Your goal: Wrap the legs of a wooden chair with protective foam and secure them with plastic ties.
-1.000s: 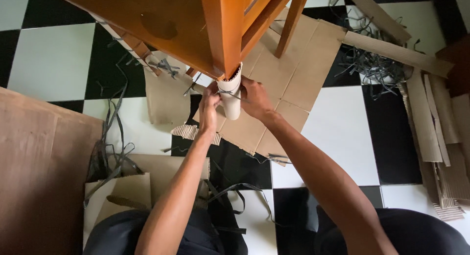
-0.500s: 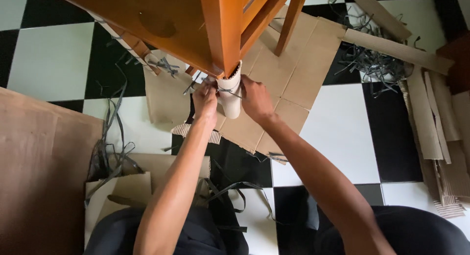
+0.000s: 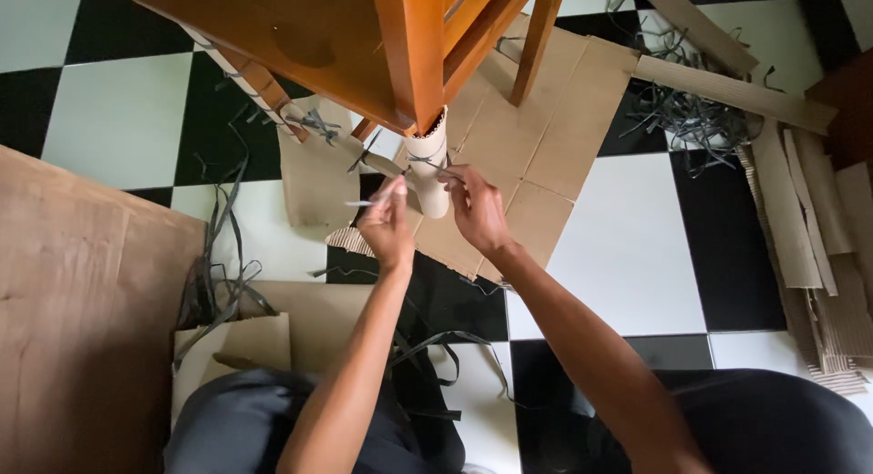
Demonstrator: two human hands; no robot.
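An orange-brown wooden chair (image 3: 300, 46) stands over me, seen from above. Its near leg (image 3: 414, 55) has a white corrugated wrap (image 3: 429, 169) around its lower end, bound by a thin grey strap (image 3: 427, 163). My left hand (image 3: 386, 224) pinches one end of that strap, pulled out to the left of the wrap. My right hand (image 3: 475, 210) pinches the strap's other end at the wrap's right side. Both hands are just below and in front of the wrapped leg.
Flat cardboard sheets (image 3: 546, 119) lie under the chair on a black and white tiled floor (image 3: 627, 247). Loose grey straps (image 3: 691, 119) and cardboard strips (image 3: 809, 219) are piled at right. A large brown board (image 3: 82, 301) fills the left. More straps (image 3: 218, 274) trail near my knees.
My left hand has drawn back from the wrapped leg toward me, pulling the strap end out to the left. My right hand stays at the wrap, shifted slightly lower.
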